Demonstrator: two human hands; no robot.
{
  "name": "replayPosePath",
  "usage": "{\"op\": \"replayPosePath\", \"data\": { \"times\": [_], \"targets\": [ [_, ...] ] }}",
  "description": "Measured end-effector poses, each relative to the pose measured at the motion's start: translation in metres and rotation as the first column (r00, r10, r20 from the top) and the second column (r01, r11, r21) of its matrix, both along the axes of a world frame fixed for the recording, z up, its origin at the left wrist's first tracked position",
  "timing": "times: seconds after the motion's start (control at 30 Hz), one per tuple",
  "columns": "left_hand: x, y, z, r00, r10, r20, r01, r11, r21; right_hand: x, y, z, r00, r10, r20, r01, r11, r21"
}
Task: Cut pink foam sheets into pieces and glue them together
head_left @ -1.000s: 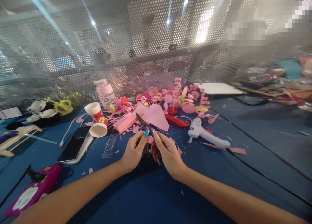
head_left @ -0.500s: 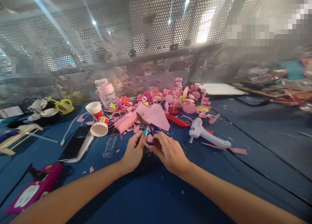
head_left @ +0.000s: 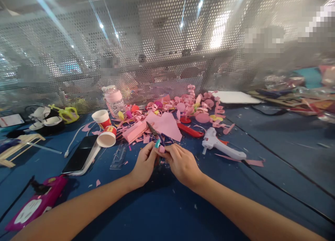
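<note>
My left hand [head_left: 143, 165] and my right hand [head_left: 181, 163] meet at the middle of the blue table [head_left: 162, 213]. Both are closed in a pinch on a small pink piece of paper [head_left: 161, 149] held between the fingertips. Just beyond the fingers lie scissors [head_left: 155, 132] on a pink paper sheet [head_left: 165, 125]. A pile of pink paper curls and discs [head_left: 193, 106] spreads behind that.
A white glue gun [head_left: 221, 146] lies to the right, a red tool [head_left: 190, 130] beside it. Two paper cups [head_left: 104, 128], a phone [head_left: 80, 154], a clear ruler [head_left: 118, 156] and a pink bottle [head_left: 113, 98] sit left. A magenta power strip [head_left: 35, 204] is near left. A perforated metal screen [head_left: 167, 49] backs the table.
My right hand turned from palm-side up to knuckles up and closed onto the small pink piece. Both hands stayed at the same spot.
</note>
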State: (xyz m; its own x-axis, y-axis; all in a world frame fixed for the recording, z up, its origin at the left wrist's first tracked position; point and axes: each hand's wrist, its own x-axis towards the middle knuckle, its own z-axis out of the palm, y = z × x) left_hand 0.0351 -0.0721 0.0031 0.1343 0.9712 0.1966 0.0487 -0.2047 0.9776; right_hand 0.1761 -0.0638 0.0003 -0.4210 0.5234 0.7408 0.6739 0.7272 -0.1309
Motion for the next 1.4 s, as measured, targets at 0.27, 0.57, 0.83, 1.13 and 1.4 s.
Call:
{"op": "replayPosePath", "data": {
  "times": [0.27,0.57,0.83,1.13,1.4],
  "targets": [
    [-0.0032,0.0017,0.0016,0.997,-0.047,-0.062,0.051,0.996,0.071,-0.0008,-0.0007,0.0028,0.999,0.012,0.040,-0.012,1.000,-0.004],
    [-0.0011,-0.0004,-0.0031,0.998,-0.012,-0.062,0.013,1.000,0.022,-0.0042,-0.0033,0.0007,1.000,-0.014,0.012,0.014,1.000,-0.008],
    [-0.0004,-0.0034,0.0006,0.999,-0.005,-0.047,0.006,1.000,0.029,-0.0031,0.0011,-0.0002,0.998,0.055,-0.037,-0.055,0.998,-0.002],
    [0.0003,-0.0041,0.0017,1.000,0.004,-0.016,-0.004,1.000,0.026,-0.0001,0.0017,0.0015,0.994,0.096,-0.058,-0.097,0.995,-0.022],
    [-0.0013,-0.0015,0.0016,0.999,0.003,-0.041,0.000,0.996,0.084,0.0003,-0.0005,0.0052,0.991,0.090,-0.100,-0.099,0.991,-0.089]
  ]
}}
